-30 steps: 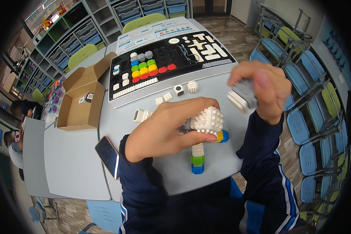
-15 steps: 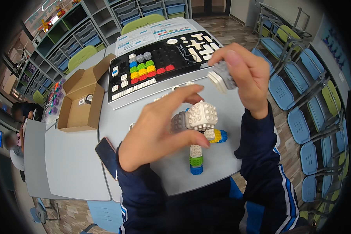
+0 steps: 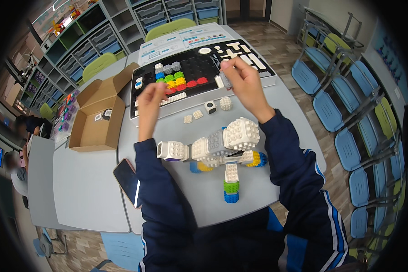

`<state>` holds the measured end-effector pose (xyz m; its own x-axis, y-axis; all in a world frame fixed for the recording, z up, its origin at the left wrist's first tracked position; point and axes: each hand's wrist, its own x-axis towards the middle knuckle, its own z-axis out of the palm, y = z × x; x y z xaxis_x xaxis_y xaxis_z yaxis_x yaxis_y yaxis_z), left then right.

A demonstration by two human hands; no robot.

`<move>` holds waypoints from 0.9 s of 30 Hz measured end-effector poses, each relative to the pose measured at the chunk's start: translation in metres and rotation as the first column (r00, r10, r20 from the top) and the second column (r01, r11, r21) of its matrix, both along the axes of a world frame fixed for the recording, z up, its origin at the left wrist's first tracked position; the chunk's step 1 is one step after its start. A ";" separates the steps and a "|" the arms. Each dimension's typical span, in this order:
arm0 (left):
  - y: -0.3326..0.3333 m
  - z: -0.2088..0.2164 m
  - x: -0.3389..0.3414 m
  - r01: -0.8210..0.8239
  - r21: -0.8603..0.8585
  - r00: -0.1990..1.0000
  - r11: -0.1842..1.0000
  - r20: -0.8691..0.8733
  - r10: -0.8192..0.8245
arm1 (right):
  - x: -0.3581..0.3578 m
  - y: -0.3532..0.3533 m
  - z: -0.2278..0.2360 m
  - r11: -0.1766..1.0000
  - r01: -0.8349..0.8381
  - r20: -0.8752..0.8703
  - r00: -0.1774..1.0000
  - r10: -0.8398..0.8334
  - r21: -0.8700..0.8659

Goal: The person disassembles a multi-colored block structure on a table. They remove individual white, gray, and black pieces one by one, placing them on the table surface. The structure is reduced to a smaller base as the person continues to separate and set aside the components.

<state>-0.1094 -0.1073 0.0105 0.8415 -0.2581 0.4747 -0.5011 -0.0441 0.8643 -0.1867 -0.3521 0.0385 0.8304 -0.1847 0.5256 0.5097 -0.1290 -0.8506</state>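
My right hand [image 3: 245, 86], above the kit tray's right part, pinches a grey-and-white building block [image 3: 223, 81]. Over the tray's left front my left hand [image 3: 150, 106] has its fingers drawn together beside red blocks; whatever they may hold is hidden. Between my forearms a model of studded blocks [image 3: 213, 147] stands on the table, touched by neither hand. It has a big white block on top, a white-and-grey body and legs ending in yellow, green and blue. Beyond it lie two small white pieces [image 3: 192, 116], a white cube with a black face [image 3: 211, 107] and a white studded block [image 3: 226, 104].
The black-lined kit tray [image 3: 204, 100] holds coloured blocks and white connectors, with a printed sheet [image 3: 181, 38] behind. An open cardboard box [image 3: 90, 136] and a phone [image 3: 128, 181] sit to the left. Blue chairs [image 3: 328, 109] line the right; people sit far left.
Both hands have moved away from the model and forward to the tray. My right hand carried the grey-and-white block along. The model and small loose pieces are now uncovered.
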 end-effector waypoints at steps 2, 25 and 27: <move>-0.026 -0.016 -0.002 0.119 -0.001 0.991 0.993 -0.055 -0.119 | 0.004 0.007 -0.012 0.999 0.027 -0.043 0.999 -0.027 -0.017; -0.091 -0.049 -0.036 0.111 -0.196 0.967 0.974 -0.206 -0.152 | 0.015 0.019 -0.052 0.993 -0.055 -0.184 0.980 0.074 0.105; -0.086 -0.044 -0.036 0.132 -0.188 0.972 0.973 -0.168 -0.164 | 0.017 0.014 -0.049 0.982 -0.064 -0.229 0.968 0.105 0.179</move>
<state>-0.1458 -0.1938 -0.0333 0.8761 -0.3130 0.3668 -0.3253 0.1779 0.9287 -0.1694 -0.3380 -0.0105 0.9436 -0.1781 0.2792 0.2939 0.0620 -0.9538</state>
